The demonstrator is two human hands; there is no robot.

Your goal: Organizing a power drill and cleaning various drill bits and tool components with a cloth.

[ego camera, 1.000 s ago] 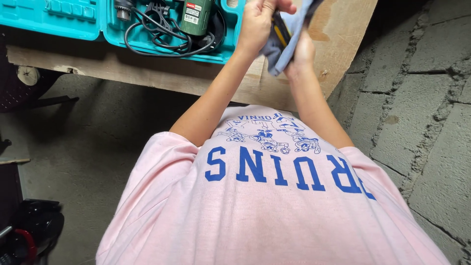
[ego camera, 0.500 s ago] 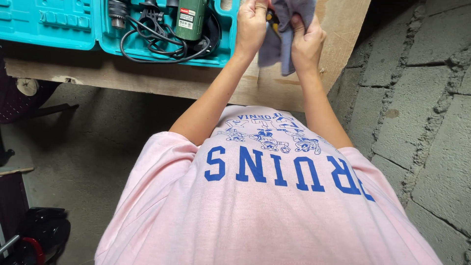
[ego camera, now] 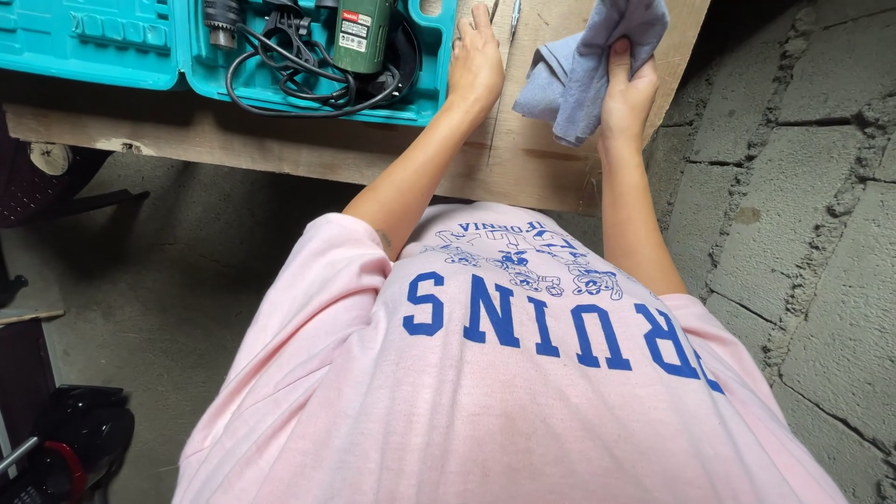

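My right hand (ego camera: 627, 91) grips a blue-grey cloth (ego camera: 586, 58) and holds it above the right part of a wooden board (ego camera: 392, 154). My left hand (ego camera: 476, 63) lies flat on the board, fingers stretched out, against the right edge of an open teal tool case (ego camera: 131, 47). A thin tool with a blue part (ego camera: 513, 17) lies on the board just beyond its fingertips, between the two hands. My pink shirt with blue lettering (ego camera: 504, 392) fills the lower half of the view.
The case holds a green power drill (ego camera: 362, 35) and a coiled black cord (ego camera: 289, 79). A grey block wall (ego camera: 812, 215) runs along the right. Concrete floor (ego camera: 168, 252) lies below the board. Dark gear with a red part (ego camera: 65, 448) sits at bottom left.
Both hands were together at the cloth. My left hand has since left it and settled flat on the board by the case, while the right hand keeps the cloth.
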